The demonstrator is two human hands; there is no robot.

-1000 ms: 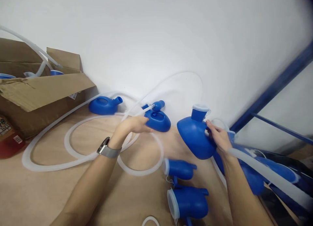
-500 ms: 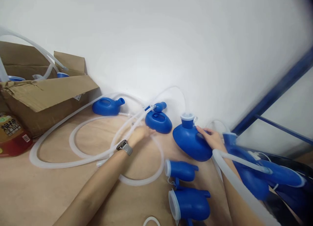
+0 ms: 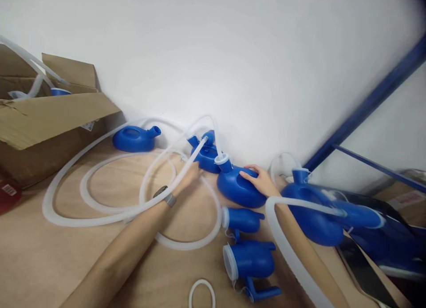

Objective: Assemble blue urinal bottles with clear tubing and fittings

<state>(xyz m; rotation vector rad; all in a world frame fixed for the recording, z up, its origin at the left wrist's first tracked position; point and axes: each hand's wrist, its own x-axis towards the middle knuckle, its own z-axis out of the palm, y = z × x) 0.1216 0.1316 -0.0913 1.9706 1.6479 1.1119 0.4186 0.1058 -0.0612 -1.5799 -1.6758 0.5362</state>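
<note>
Squarely under right hand (image 3: 261, 182), blue bottle (image 3: 237, 191); left hand (image 3: 190, 176) on tube (image 3: 197, 152) alongside.

You stand in a small assembly or packing workshop: many identical blue plastic urinal bottles (image 3: 135, 139) lie on a bare plywood worktop (image 3: 40, 263) among long coils of translucent hose (image 3: 47, 204). At your left an open cardboard box (image 3: 49, 121) holds more of the same stock. A blue steel rack frame (image 3: 366, 106) runs up the plain white wall (image 3: 233, 55).
</note>
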